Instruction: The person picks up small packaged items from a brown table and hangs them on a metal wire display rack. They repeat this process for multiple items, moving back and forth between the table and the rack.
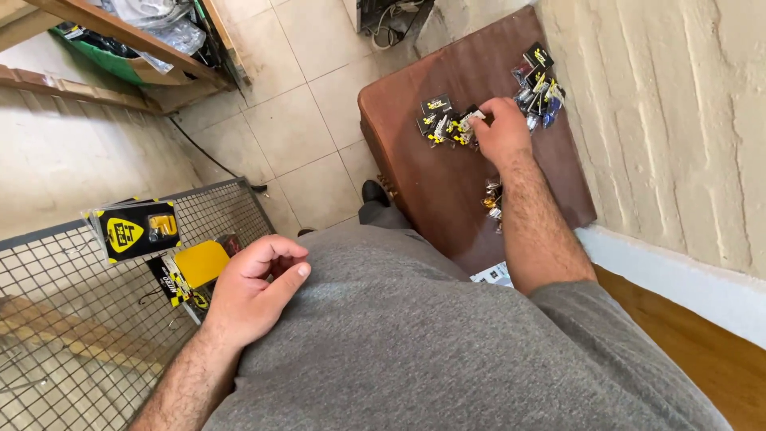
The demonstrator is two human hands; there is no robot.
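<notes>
Fingers (pixel 488 112) amid packets (pixel 444 124), mid-tabletop (pixel 447 183)

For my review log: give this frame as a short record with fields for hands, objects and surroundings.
right hand: reaching onto the brown case, fingers among small black-and-yellow packets
left hand: loosely curled, empty, beside the wire grid rack
rack items: black-and-yellow carded packs hanging on the grid
other packets: second cluster near the case's far edge
surroundings: tiled floor, painted brick wall
</notes>
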